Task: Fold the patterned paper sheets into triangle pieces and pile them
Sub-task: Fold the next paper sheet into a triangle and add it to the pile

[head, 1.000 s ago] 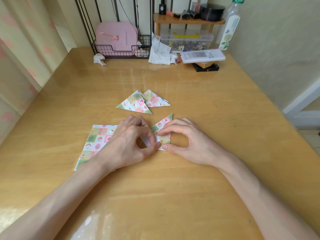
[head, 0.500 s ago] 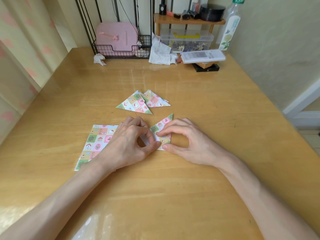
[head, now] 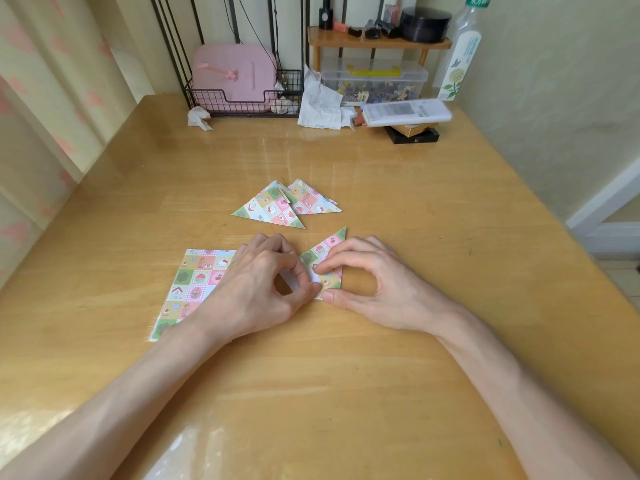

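Near the pile [head: 273, 210], our left hand [head: 256, 282] and right hand [head: 375, 282] pinch the folded paper [head: 322, 252], probably to press its crease.

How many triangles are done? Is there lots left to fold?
Done: at least two folded triangles lie overlapping beyond the hands. In hand: the left hand and right hand pinch a half-folded piece. Left: flat patterned paper under the left hand, sheet count unclear.
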